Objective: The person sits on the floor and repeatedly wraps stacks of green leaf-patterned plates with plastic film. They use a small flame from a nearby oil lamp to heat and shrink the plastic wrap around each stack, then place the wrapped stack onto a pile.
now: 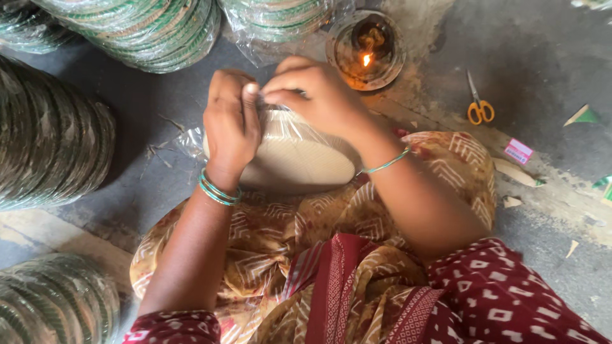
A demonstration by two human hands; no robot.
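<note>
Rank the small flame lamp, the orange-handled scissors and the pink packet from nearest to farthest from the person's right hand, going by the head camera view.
From the right hand, which pinches the plastic wrap over the stack of plates:
1. Flame lamp, just beyond the hand, up and to the right.
2. Orange-handled scissors, farther right on the floor.
3. Pink packet, farthest right, past the scissors.

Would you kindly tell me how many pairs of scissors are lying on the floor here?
1: the orange-handled scissors lie on the grey floor, right of the lit lamp. Others may be hidden.
</note>
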